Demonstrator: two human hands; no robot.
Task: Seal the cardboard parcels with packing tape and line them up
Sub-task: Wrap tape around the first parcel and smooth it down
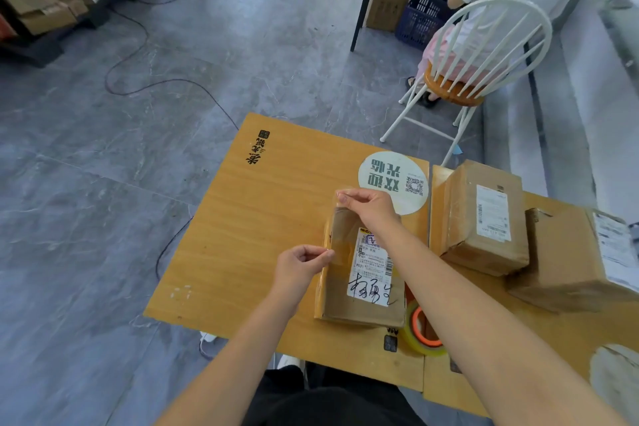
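A cardboard parcel [359,301] with a white shipping label lies flat on the yellow wooden table [249,218]. A strip of clear packing tape [333,228] is stretched above the parcel's left side. My left hand [301,264] pinches the tape's near end at the parcel's left edge. My right hand [366,207] pinches the far end over the parcel's far edge. A roll of clear tape with an orange core [422,332] sits just right of the parcel, partly hidden by my right forearm. Two more parcels [484,218] [574,259] stand to the right.
A round white sticker [390,173] marks the table behind the parcel. A white chair [484,55] with a seated person stands beyond the table, near a blue crate [420,21]. Black cables [145,79] run across the grey floor at left. Cardboard piles [45,0] fill the far left.
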